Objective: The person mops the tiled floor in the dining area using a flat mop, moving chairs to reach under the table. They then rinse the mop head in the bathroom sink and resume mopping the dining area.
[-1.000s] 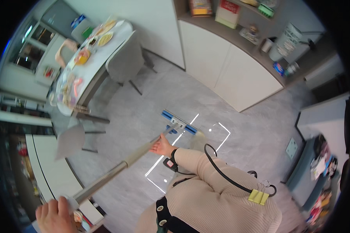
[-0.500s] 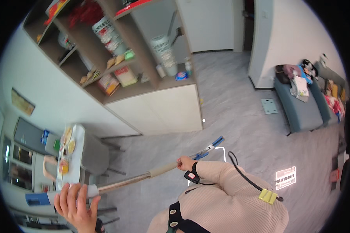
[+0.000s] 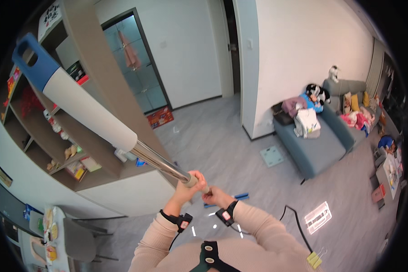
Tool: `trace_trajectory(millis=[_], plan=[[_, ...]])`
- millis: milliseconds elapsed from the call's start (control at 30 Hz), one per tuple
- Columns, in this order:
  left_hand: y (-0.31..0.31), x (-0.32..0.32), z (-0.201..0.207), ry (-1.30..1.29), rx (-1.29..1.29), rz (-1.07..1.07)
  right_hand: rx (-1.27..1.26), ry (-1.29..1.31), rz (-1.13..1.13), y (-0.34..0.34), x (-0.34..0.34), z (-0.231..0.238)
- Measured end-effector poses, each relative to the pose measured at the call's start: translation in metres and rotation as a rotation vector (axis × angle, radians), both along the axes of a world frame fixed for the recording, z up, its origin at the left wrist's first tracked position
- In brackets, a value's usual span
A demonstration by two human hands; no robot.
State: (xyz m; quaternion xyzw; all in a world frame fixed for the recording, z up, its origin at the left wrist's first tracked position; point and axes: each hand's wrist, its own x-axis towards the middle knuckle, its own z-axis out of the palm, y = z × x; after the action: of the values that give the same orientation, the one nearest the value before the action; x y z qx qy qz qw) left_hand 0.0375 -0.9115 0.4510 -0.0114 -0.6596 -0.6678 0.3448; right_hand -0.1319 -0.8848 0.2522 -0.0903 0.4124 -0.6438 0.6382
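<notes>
Grey floor [image 3: 204, 122] | mop [image 3: 93, 111]: 1, slanting across the view, blue head [image 3: 243, 196] just beyond the hands | hands: 2, left hand [image 3: 184, 192] wrapped round mop's pole, right hand [image 3: 218, 197] closed round it nearer the head | behind mop's handle: 1 shelf unit [image 3: 93, 59] | right of mop: 1 sofa [image 3: 315, 154], 1 pale square slab [image 3: 271, 156]

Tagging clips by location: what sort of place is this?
Likely a home's living and dining area: a blue-grey sofa with clothes on it, a brown shelf unit, and a table beside a grey chair.
</notes>
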Motion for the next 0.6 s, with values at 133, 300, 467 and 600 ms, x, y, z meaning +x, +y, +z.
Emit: trace_trajectory(millis=[133, 300, 467, 600], plan=[[-0.033, -0.060, 0.009, 0.037, 0.041, 0.203, 0.061, -0.512, -0.187, -0.034, -0.023, 0.022], [-0.110, -0.128, 0.023, 0.118, -0.010, 0.442, 0.025, -0.324, 0.115, -0.042, -0.113, -0.005], [-0.255, -0.190, 0.034, 0.167, 0.210, 0.538, 0.320, -0.012, -0.398, 0.008, -0.240, -0.104], [-0.358, -0.233, 0.040, 0.190, 0.209, 0.791, 0.788, -0.149, -0.892, 0.097, -0.285, -0.171]])
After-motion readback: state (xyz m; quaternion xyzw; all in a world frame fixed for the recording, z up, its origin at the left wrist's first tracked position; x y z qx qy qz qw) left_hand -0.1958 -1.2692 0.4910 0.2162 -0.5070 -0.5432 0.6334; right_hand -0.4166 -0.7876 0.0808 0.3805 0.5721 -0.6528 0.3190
